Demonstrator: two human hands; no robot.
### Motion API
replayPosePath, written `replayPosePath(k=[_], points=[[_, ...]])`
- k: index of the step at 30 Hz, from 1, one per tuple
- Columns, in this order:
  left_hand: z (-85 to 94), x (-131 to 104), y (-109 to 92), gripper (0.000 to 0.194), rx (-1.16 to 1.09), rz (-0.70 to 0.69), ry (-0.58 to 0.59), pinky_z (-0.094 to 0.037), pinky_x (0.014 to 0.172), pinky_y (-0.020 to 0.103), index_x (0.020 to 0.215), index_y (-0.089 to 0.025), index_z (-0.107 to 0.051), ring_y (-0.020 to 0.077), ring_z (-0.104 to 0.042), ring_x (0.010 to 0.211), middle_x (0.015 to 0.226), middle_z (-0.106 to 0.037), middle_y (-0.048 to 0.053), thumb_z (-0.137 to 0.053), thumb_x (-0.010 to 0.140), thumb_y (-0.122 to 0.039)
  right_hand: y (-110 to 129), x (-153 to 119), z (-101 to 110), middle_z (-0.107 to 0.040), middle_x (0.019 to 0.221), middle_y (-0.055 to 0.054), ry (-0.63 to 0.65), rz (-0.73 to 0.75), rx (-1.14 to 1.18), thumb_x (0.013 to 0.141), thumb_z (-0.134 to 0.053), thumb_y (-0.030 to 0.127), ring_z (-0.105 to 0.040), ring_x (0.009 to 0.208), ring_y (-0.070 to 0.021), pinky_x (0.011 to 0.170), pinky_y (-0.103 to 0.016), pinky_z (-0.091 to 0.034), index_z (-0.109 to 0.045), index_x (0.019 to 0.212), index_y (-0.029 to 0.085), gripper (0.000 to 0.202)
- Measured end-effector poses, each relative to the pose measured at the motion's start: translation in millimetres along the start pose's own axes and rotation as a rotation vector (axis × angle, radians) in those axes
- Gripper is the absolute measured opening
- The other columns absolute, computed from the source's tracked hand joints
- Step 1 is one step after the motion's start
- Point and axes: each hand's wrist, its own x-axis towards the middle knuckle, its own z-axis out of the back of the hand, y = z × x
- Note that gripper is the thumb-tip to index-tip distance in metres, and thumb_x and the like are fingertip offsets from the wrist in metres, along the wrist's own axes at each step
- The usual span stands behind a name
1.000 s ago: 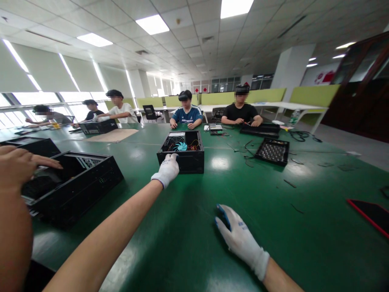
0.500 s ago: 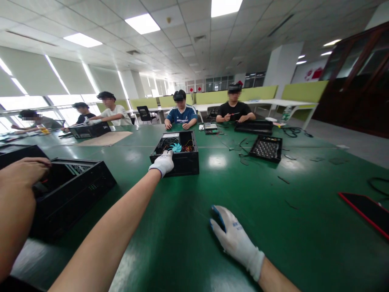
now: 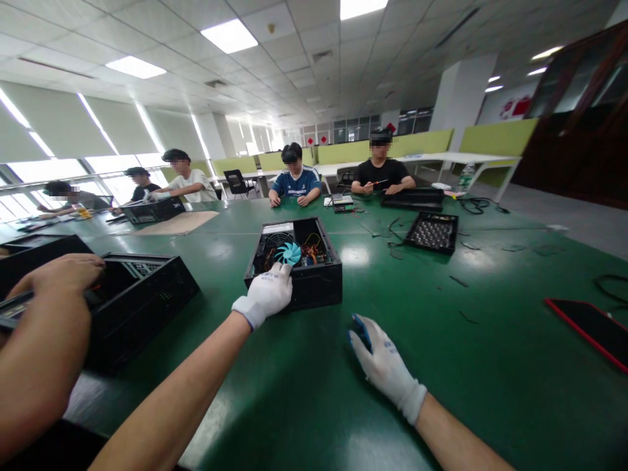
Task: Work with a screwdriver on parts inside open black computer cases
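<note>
My left hand [image 3: 271,288], in a white knitted glove, grips the near left rim of a black computer case [image 3: 316,284] with its fingers hooked over the edge. The case lies on its side, open at the top. Inside it sits a light-blue fan [image 3: 288,254], right by my fingertips, with red and yellow wires [image 3: 311,250] beside it. My right hand [image 3: 383,356], in a white glove with blue fingertips, hovers near the green tabletop right of the case. Its thumb and fingers are apart, with nothing between them.
At the left, a co-worker's bare arms [image 3: 53,327] reach into another black case [image 3: 142,301]. Opposite sit two people near a black perforated panel [image 3: 432,232] and loose cables [image 3: 475,206]. A red-edged black pad [image 3: 593,327] lies right on the green table [image 3: 490,386].
The computer case has slid toward me and slightly right, with my left hand on its rim. My right hand has shifted a little; it remains open.
</note>
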Motion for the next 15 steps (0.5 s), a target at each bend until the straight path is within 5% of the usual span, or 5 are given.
replayPosePath(k=[4, 7, 10, 15], points=[[15.8, -53.3, -17.1, 0.039, 0.008, -0.115, -0.073, -0.057, 0.081, 0.036, 0.136, -0.013, -0.054, 0.0266, -0.07, 0.097, 0.121, -0.064, 0.016, -0.037, 0.105, -0.028, 9.1, 0.8, 20.6, -0.061, 0.14, -0.02, -0.242, 0.176, -0.064, 0.102, -0.05, 0.045, -0.058, 0.132, -0.0317, 0.113, -0.055, -0.047, -0.05, 0.146, 0.017, 0.052], [32.2, -89.5, -29.6, 0.036, -0.021, -0.178, -0.095, -0.058, 0.08, 0.038, 0.133, -0.011, -0.055, 0.0279, -0.069, 0.1, 0.12, -0.063, 0.017, -0.037, 0.104, -0.025, 41.2, 8.4, 48.8, -0.056, 0.147, -0.019, -0.287, 0.332, -0.138, 0.102, -0.054, 0.035, -0.052, 0.138, -0.0309, 0.115, -0.055, -0.044, -0.048, 0.148, 0.018, 0.049], [44.2, -117.5, -40.3, 0.035, -0.042, -0.196, -0.075, -0.059, 0.078, 0.038, 0.131, -0.01, -0.055, 0.0282, -0.069, 0.101, 0.117, -0.063, 0.018, -0.036, 0.103, -0.021, 80.4, 20.7, 69.9, -0.06, 0.143, -0.018, -0.182, 0.53, -0.263, 0.101, -0.057, 0.035, -0.053, 0.136, -0.0326, 0.114, -0.055, -0.043, -0.056, 0.141, 0.017, 0.044], [53.8, -151.6, -52.4, 0.042, -0.037, -0.2, -0.056, -0.06, 0.08, 0.039, 0.14, -0.007, -0.048, 0.0286, -0.07, 0.103, 0.125, -0.062, 0.021, -0.04, 0.1, -0.017, 112.7, 23.7, 79.2, -0.073, 0.094, -0.011, 0.098, 0.597, -0.387, 0.103, -0.053, 0.039, -0.066, 0.092, -0.0256, 0.105, -0.05, -0.045, -0.071, 0.104, 0.014, 0.031]])
